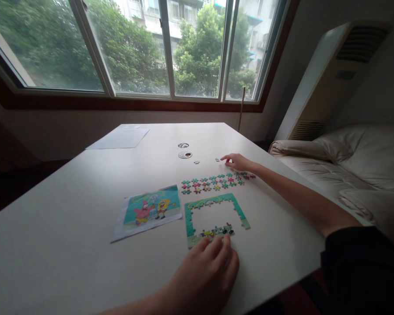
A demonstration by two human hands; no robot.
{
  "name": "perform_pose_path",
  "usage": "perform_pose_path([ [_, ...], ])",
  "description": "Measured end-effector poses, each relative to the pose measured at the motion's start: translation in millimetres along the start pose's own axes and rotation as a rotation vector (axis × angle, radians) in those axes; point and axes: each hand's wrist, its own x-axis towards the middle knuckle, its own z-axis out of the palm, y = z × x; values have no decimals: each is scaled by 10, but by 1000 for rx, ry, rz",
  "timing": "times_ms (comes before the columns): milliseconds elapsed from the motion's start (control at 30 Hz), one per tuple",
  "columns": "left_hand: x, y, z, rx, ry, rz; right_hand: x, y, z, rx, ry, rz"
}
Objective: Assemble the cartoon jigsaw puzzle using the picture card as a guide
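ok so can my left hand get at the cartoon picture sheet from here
Probably yes. The left hand is at the near edge of the puzzle frame, and the picture sheet lies beyond it to the left; bare tabletop beside the frame seems to leave the way free.

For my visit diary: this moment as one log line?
left hand: at puzzle border, near side; right hand: at loose piece, contact unclear; puzzle border: middle unfilled; cartoon sheet: left of border
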Motion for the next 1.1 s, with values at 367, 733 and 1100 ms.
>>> perform_pose_path([
  [367, 30, 46, 44, -79, -68, -54, 310, -5, 189, -16, 4, 88],
  [733, 21, 62, 66, -141, -110, -101, 275, -70, 12, 124, 3, 139],
  [1100, 35, 78, 51, -146, -124, -110, -718, -598, -387, 537, -208, -192],
])
